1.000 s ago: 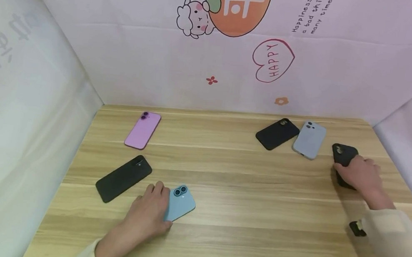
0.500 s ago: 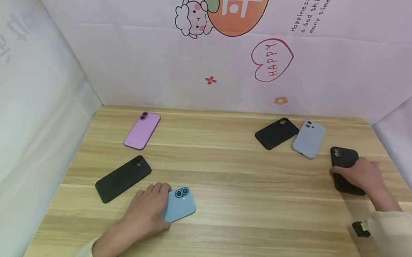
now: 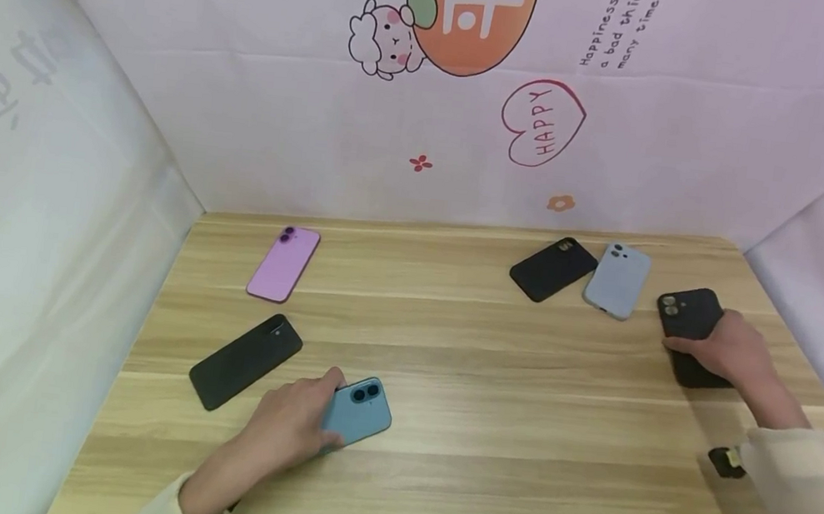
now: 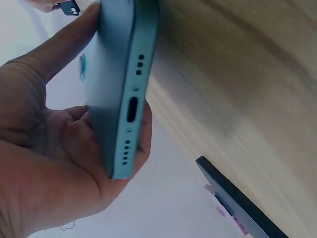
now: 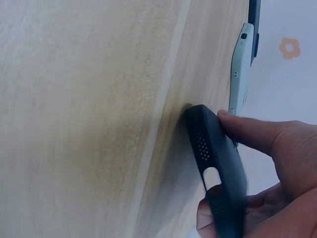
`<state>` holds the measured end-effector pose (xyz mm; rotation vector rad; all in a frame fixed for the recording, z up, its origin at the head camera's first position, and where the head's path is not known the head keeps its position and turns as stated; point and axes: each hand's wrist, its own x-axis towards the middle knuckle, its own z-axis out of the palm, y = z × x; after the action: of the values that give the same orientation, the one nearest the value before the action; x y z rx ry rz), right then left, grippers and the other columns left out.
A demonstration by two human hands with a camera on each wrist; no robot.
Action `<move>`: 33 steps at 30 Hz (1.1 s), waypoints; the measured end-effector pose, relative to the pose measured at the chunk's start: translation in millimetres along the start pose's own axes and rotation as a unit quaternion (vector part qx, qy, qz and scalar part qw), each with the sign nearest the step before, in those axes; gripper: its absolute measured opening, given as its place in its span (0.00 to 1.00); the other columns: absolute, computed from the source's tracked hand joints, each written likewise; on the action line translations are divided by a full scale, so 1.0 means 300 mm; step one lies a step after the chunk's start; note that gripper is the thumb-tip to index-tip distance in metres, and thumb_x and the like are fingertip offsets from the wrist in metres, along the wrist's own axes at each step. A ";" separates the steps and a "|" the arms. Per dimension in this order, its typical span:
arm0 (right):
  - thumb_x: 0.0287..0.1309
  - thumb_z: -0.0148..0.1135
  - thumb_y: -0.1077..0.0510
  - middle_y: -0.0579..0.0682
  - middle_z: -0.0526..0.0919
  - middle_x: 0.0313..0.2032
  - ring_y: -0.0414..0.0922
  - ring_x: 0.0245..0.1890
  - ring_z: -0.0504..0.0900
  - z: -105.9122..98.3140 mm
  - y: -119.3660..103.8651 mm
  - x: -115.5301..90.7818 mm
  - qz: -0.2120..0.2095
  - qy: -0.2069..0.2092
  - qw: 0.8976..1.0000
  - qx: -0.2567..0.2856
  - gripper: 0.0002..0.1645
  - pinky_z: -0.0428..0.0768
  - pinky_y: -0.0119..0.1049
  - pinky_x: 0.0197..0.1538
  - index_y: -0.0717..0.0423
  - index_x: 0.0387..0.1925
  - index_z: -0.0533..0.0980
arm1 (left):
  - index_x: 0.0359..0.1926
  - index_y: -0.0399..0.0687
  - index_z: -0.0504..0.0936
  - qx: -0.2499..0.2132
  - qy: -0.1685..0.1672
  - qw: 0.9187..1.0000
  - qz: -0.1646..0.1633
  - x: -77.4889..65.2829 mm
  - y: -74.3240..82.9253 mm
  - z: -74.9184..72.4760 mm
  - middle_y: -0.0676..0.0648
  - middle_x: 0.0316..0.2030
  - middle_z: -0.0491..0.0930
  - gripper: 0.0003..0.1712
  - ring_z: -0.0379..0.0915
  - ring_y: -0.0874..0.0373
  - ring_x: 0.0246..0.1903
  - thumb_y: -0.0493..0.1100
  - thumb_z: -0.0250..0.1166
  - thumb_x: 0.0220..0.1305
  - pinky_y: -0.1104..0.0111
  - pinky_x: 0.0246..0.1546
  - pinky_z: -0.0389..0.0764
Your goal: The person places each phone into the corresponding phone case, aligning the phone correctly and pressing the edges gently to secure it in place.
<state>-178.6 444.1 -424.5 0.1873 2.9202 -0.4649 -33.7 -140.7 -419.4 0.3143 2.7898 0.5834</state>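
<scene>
In the head view my left hand (image 3: 295, 421) grips a light blue phone (image 3: 363, 413) by its edges, thumb on one side and fingers on the other. The left wrist view shows the bottom edge of this blue phone (image 4: 131, 106) tilted up off the wood. At the right, my right hand (image 3: 737, 351) holds a black phone case (image 3: 692, 316) across its width. In the right wrist view an oval cutout shows light through the end of the black case (image 5: 203, 136), which is tilted above the table, thumb on one edge.
A pink phone (image 3: 283, 264) and a dark phone (image 3: 246, 363) lie at the left of the wooden table (image 3: 484, 432). Near the back right lie another black phone or case (image 3: 554, 269) and a pale grey-blue one (image 3: 616, 281). White printed cloth (image 3: 282, 126) borders the back and sides.
My left hand has tilted the blue phone up at its near end. My right hand has drawn the black case slightly towards me and tilted it.
</scene>
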 end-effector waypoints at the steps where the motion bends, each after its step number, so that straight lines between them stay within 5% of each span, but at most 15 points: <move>1: 0.63 0.71 0.46 0.90 0.71 0.44 0.78 0.40 0.77 -0.003 -0.001 -0.002 0.001 -0.002 1.000 0.003 0.54 0.80 0.66 0.41 0.97 0.53 0.59 | 0.51 0.45 0.77 -0.004 0.002 1.000 0.002 0.000 0.000 0.000 0.44 0.37 0.87 0.36 0.77 0.55 0.31 0.44 0.88 0.45 0.57 0.30 0.79; 11: 0.71 0.62 0.52 0.90 0.68 0.55 0.84 0.52 0.70 -0.030 -0.017 -0.009 -0.018 0.008 0.999 0.026 0.46 0.73 0.75 0.54 0.93 0.63 0.57 | 0.50 0.47 0.79 -0.052 0.007 0.999 0.013 -0.001 -0.014 -0.017 0.41 0.38 0.88 0.26 0.78 0.54 0.32 0.39 0.83 0.53 0.57 0.33 0.79; 17: 0.74 0.60 0.51 0.88 0.74 0.52 0.81 0.48 0.76 -0.041 -0.014 -0.020 -0.032 0.012 0.999 0.039 0.42 0.78 0.71 0.47 0.91 0.62 0.61 | 0.52 0.43 0.83 -0.094 0.001 0.996 -0.001 0.006 -0.037 -0.036 0.45 0.39 0.87 0.20 0.77 0.56 0.34 0.37 0.78 0.61 0.58 0.36 0.80; 23: 0.78 0.58 0.50 0.86 0.76 0.53 0.80 0.50 0.77 -0.073 -0.034 -0.043 -0.036 0.001 0.998 0.053 0.42 0.78 0.71 0.49 0.90 0.65 0.62 | 0.62 0.36 0.77 -0.149 0.023 0.989 -0.013 0.014 -0.049 -0.072 0.42 0.45 0.85 0.24 0.77 0.55 0.39 0.35 0.72 0.68 0.59 0.40 0.82; 26: 0.78 0.58 0.50 0.79 0.83 0.42 0.73 0.44 0.81 -0.089 -0.061 -0.053 -0.039 0.002 0.997 0.059 0.40 0.82 0.63 0.44 0.88 0.65 0.65 | 0.64 0.35 0.75 -0.181 0.042 0.983 -0.004 0.014 -0.054 -0.087 0.39 0.50 0.85 0.25 0.79 0.53 0.44 0.35 0.70 0.70 0.56 0.43 0.83; 30: 0.77 0.60 0.48 0.54 0.83 0.24 0.51 0.31 0.79 -0.102 -0.105 -0.060 -0.047 0.006 0.996 0.069 0.34 0.77 0.40 0.36 0.81 0.59 0.74 | 0.67 0.35 0.72 -0.233 0.051 0.971 -0.002 0.018 -0.058 -0.092 0.36 0.58 0.83 0.25 0.79 0.48 0.52 0.35 0.67 0.74 0.49 0.52 0.83; 33: 0.76 0.61 0.47 0.60 0.86 0.27 0.46 0.30 0.80 -0.115 -0.145 -0.067 -0.055 0.001 0.995 0.077 0.34 0.75 0.35 0.35 0.79 0.59 0.76 | 0.74 0.35 0.66 -0.284 0.043 0.957 -0.024 0.025 -0.055 -0.091 0.35 0.67 0.76 0.29 0.73 0.44 0.62 0.36 0.62 0.78 0.42 0.63 0.77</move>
<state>-170.8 412.1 -375.6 0.0456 2.9066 -0.7085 -51.8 -163.3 -403.8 0.0964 2.5462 1.3644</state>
